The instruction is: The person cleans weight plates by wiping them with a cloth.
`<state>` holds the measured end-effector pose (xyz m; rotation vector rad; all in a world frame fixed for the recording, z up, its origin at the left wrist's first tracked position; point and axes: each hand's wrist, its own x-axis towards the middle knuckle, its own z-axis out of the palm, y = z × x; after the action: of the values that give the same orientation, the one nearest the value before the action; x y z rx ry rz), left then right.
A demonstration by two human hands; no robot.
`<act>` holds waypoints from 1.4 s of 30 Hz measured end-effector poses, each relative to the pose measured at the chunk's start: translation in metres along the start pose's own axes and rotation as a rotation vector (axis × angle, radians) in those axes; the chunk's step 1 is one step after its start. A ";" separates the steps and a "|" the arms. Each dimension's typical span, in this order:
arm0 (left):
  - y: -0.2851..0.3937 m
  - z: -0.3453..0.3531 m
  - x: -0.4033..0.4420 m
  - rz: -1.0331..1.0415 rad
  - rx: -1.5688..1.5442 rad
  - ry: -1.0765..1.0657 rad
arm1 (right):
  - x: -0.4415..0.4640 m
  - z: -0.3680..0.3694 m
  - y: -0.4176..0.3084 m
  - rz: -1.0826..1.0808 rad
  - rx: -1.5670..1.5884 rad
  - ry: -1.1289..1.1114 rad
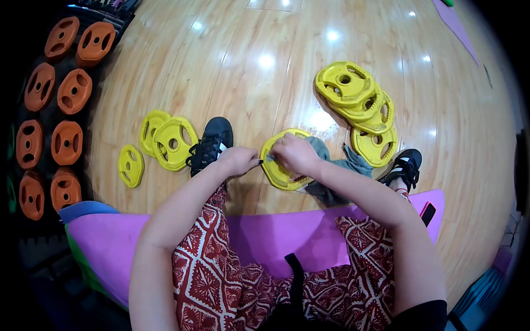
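Across a shiny wooden floor (248, 55) now, past orange plates (67, 143) racked on the left, over to a fanned pile of yellow plates (345, 91) on the right. Down to a purple mat (298, 237), with a phone (427, 214) at its right end. Just beyond, between black shoes (218, 140), straight to the yellow weight plate (284, 179), flat on the boards. Bunched fingers on the right hand (296, 155), over its upper part, beside grey cloth (353, 163); cannot tell if pinching it. Curled fingers on the left hand (242, 160), at the near-left rim; cannot tell if gripping.
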<state>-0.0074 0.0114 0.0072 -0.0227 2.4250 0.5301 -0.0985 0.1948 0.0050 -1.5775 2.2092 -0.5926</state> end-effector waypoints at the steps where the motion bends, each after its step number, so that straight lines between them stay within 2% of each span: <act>1: 0.001 0.000 -0.001 -0.006 0.006 0.001 | -0.007 0.003 -0.002 0.006 0.001 0.004; 4: 0.000 0.001 0.000 -0.010 0.007 0.007 | -0.037 0.009 -0.010 -0.195 -0.007 0.053; 8: -0.001 0.001 0.001 -0.038 0.013 -0.040 | -0.040 0.002 -0.013 -0.213 -0.032 0.008; 11: 0.000 0.001 0.000 -0.019 0.028 -0.025 | -0.017 0.000 -0.013 -0.159 -0.034 0.072; 13: 0.001 0.000 0.000 -0.029 0.018 -0.037 | 0.000 -0.003 -0.008 -0.056 -0.017 0.195; 15: 0.001 0.001 0.000 -0.032 0.018 -0.054 | 0.000 0.002 -0.003 -0.035 -0.008 0.164; 17: 0.000 0.003 0.002 -0.016 0.018 -0.009 | -0.013 0.010 -0.001 -0.134 0.009 0.124; 19: 0.000 0.003 0.001 -0.021 0.012 -0.022 | -0.030 0.007 -0.009 -0.104 -0.003 0.112; 21: -0.002 0.003 0.000 -0.030 0.005 -0.028 | -0.042 0.004 -0.013 -0.181 -0.063 -0.028; 22: -0.002 0.004 0.001 -0.019 0.011 -0.025 | -0.049 0.004 -0.013 -0.266 -0.049 -0.017; 26: -0.001 0.002 0.001 -0.020 0.028 -0.029 | -0.051 0.001 -0.014 -0.341 -0.056 0.072; 28: -0.002 0.002 0.003 -0.026 0.028 -0.031 | -0.036 -0.001 -0.014 -0.114 0.019 0.014; 29: -0.002 0.003 0.002 -0.029 0.032 -0.038 | -0.025 -0.001 -0.010 -0.146 0.086 0.168; 30: -0.002 0.004 0.001 -0.031 0.030 -0.047 | -0.015 -0.003 -0.011 -0.078 0.154 0.211; 32: 0.000 0.000 -0.002 0.049 -0.086 0.097 | -0.004 -0.005 -0.011 -0.003 0.223 0.261; 34: 0.012 -0.014 -0.007 0.037 -0.187 0.107 | -0.001 -0.004 -0.009 0.153 0.396 0.290; 35: 0.019 -0.021 -0.010 0.020 -0.297 0.121 | -0.003 -0.004 -0.008 0.159 0.396 0.297; 39: 0.036 -0.020 -0.009 0.071 -0.321 0.151 | -0.012 0.000 -0.004 0.157 0.523 0.228; 41: 0.034 -0.004 0.001 0.246 -0.176 0.248 | -0.014 -0.004 -0.003 0.131 0.576 0.226; 42: 0.037 -0.004 0.002 0.238 -0.123 0.242 | -0.016 -0.010 -0.003 0.107 0.548 0.217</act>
<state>-0.0164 0.0440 0.0224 0.1603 2.6434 0.8251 -0.0958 0.2103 0.0159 -1.1459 2.0130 -1.2565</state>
